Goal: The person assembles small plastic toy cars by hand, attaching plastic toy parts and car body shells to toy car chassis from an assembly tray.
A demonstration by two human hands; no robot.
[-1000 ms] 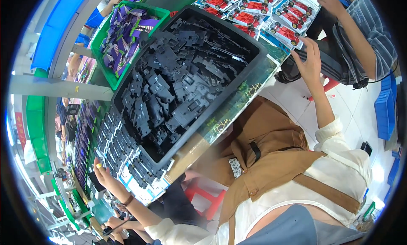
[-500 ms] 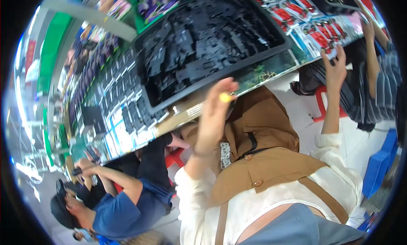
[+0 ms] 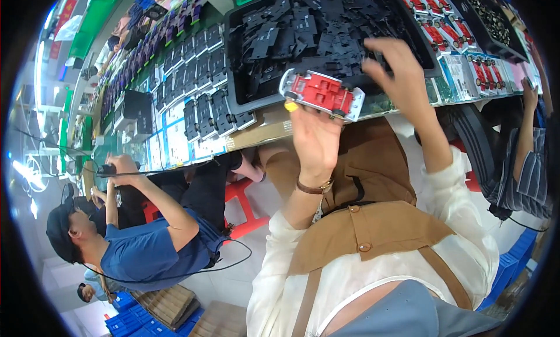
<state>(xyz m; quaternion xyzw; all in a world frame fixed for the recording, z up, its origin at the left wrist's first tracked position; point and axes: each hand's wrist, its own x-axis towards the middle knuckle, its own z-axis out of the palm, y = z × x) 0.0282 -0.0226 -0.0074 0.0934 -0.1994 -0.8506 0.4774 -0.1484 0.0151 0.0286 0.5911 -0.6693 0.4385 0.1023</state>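
Observation:
My left hand (image 3: pixel 318 141) is closed on a toy car (image 3: pixel 321 92), held upturned at the tray's near edge. The car's red inner part, white body rim and dark wheels show. Something yellow (image 3: pixel 290 106) sits at a fingertip of that hand. My right hand (image 3: pixel 402 74), slightly blurred, is over the right side of a black tray (image 3: pixel 429 60), thumb and fingers apart. Flat black plastic plates (image 3: pixel 303 28) fill the tray in a loose heap. Whether the right fingertips touch a plate I cannot tell.
Red-and-white toy cars (image 3: pixel 446 34) stand in rows right of the tray, black-based ones (image 3: pixel 204 115) on the left. A bin of small metal parts (image 3: pixel 490 16) stands at far right. A co-worker in blue (image 3: pixel 151 249) sits left; another person's striped sleeve (image 3: pixel 528 174) shows right.
My right hand has moved left from the red cars to above the black tray. My left hand, empty before, now holds a toy car. The view has shifted somewhat.

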